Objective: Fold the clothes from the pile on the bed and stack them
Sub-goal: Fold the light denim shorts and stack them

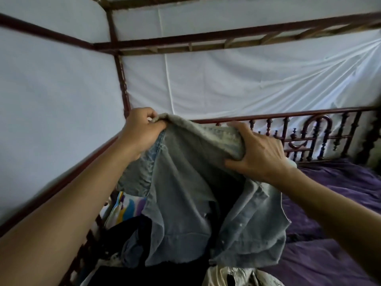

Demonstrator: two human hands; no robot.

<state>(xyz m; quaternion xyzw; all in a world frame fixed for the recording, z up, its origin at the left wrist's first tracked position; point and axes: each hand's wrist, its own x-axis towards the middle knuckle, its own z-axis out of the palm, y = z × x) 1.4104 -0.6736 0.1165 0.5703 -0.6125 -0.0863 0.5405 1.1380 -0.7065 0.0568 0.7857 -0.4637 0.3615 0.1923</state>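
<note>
I hold a faded blue denim garment (183, 195) up in the air over the bed. My left hand (142, 131) pinches its fleecy top edge at the left corner. My right hand (257, 153) grips the same edge further right, thumb under the cloth. The garment hangs open, its frayed hem reaching down to the pile of clothes (127, 240) at the lower left, where dark items and a bright patterned piece (125, 207) lie. A pale crumpled garment (237, 275) shows at the bottom edge.
A purple bedspread (329, 234) covers the mattress on the right. A dark carved wooden rail (309, 137) runs along the far side, with bedposts and a canopy frame (121, 79) above. White netting (226, 83) hangs around the bed.
</note>
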